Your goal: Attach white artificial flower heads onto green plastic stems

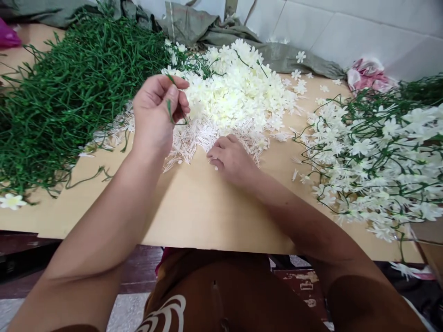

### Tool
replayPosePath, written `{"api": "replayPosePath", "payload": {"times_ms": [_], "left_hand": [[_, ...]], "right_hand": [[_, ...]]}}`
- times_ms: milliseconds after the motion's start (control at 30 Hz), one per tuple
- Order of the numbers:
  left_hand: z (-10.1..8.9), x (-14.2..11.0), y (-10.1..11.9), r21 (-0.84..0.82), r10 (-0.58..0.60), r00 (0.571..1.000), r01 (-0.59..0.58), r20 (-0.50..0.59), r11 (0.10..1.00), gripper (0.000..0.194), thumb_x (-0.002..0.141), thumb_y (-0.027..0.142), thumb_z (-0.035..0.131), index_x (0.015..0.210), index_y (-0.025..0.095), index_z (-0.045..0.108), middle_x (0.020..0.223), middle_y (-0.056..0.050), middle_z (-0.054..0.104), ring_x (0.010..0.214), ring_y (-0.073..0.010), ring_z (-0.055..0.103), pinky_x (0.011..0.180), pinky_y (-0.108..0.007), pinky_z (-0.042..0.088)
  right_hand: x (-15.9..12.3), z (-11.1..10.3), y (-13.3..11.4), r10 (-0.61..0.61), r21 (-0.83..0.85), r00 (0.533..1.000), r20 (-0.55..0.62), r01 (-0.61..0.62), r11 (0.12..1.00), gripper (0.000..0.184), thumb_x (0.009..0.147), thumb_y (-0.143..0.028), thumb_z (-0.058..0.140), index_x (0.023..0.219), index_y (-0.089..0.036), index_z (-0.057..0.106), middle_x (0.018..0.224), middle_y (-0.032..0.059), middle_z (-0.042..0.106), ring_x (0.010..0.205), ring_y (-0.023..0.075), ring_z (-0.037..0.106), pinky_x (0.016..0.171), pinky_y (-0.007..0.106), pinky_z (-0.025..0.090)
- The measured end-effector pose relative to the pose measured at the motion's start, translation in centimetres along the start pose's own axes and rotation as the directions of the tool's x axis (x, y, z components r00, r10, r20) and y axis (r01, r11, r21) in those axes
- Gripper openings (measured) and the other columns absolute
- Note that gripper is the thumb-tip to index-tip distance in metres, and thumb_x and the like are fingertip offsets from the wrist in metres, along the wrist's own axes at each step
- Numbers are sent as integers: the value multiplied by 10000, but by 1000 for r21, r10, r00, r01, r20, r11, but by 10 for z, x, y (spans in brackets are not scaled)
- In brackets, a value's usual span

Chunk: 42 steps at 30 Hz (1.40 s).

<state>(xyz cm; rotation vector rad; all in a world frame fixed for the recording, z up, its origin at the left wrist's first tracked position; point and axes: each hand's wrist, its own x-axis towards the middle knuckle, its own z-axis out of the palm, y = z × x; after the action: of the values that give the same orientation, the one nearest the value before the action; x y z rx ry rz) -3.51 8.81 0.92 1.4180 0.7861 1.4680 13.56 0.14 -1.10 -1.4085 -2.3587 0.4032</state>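
My left hand point(155, 108) is raised over the table, thumb and fingers pinching a green artificial flower stem point(169, 108). Lower and to the right, my right hand point(232, 159) rests at the front edge of a heap of thin white stamens point(197, 133). Its fingers are curled together, and tiny white bits show by the thumb; what they grip, if anything, is too small to make out. Just behind both hands lies a big pile of white artificial flower heads point(231, 87).
A large mound of green stems point(86, 87) covers the left side of the table point(207, 207). Assembled white flowers on stems point(377, 157) are heaped at right. Grey-green cloth point(194, 27) lies along the tiled wall point(332, 32). A pink-and-white bag point(368, 76) sits at back right.
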Motion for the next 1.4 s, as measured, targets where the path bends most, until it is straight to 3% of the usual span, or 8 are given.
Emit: {"api": "replayPosePath", "payload": {"times_ms": [100,233,433,600,767,900,1067,1400], "left_hand": [[7,-6,7,52,-136,985,131,106,990,101,883,250,585,810,181,585,605,31,505,492,-52,403,461,-217,278],[11,-16,15,185,-309,873,256,377,949,67,776,216,682,817,171,656,498,55,378,436,-51,291,452,-232,227],[12,-26,16,646,-530,641,69,555,760,355,685,286,694,1021,188,637,635,37,553,580,-106,517,579,-232,372],[25,-30,16,850,-599,676,-78,429,521,341,751,394,587,989,165,673,774,-17,661,682,-135,555,619,-236,361],[29,-31,11,841,-564,697,-106,443,530,243,758,318,538,842,142,683,632,4,586,575,-103,462,556,-229,303],[29,-29,17,710,-562,737,161,375,685,199,755,312,575,791,121,619,585,22,520,539,-78,428,524,-207,309],[30,-25,27,530,-681,671,478,293,700,128,732,244,626,764,140,559,534,54,444,451,-48,373,442,-187,258],[31,-25,22,229,-692,654,655,305,720,196,611,169,686,746,137,548,611,55,517,420,-2,337,407,-168,220]], "right_hand": [[5,-2,6,2,50,997,-82,2,999,159,833,-125,527,778,-167,670,891,91,602,926,231,491,891,406,410],[5,-16,22,218,343,930,-295,-110,933,81,789,-131,581,744,-190,612,809,27,566,775,151,510,764,324,440],[-1,-24,45,440,780,870,-224,-111,616,146,785,-234,657,719,-198,532,587,-59,496,522,61,450,519,229,386],[-2,-22,37,309,853,945,-106,-73,517,228,736,-301,717,728,-195,516,583,-59,529,494,65,504,477,226,431],[-5,-20,27,206,799,979,-13,-113,591,111,734,-151,644,721,-179,537,592,-57,533,504,59,492,479,215,402],[-5,-15,27,219,743,972,-88,-82,664,97,715,-160,655,706,-176,561,623,-46,554,566,70,496,545,232,424],[-3,-9,28,329,769,909,-255,-15,640,84,709,-170,669,708,-170,585,814,13,632,758,113,592,711,284,503],[-2,0,26,351,814,881,-317,63,577,92,743,-192,656,765,-178,568,886,38,617,817,128,603,699,284,520]]}}
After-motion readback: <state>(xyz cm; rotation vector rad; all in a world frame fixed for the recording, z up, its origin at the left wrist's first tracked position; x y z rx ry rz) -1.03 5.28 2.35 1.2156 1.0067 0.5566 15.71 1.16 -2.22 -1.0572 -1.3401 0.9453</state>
